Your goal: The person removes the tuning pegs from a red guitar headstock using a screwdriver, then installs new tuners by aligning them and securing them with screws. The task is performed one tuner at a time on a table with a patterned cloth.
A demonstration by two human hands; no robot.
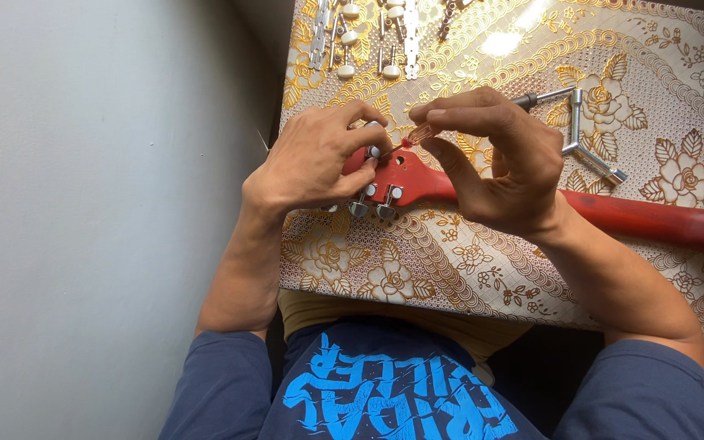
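A red guitar lies face down across the table, its headstock [405, 181] at the left and its neck [653, 218] running right. Metal tuning pegs [376, 204] stick out of the headstock's near edge. My left hand [311, 159] grips the headstock's far end, fingers curled over it. My right hand [495, 155] is above the headstock and pinches a small clear-handled screwdriver [417, 134], whose red-collared tip points at the back of the headstock.
The table [466, 269] wears a cloth with gold flowers. Spare tuner strips with cream knobs [364, 37] lie at the far edge. A metal cross wrench [576, 134] rests behind my right hand. A pale wall is on the left.
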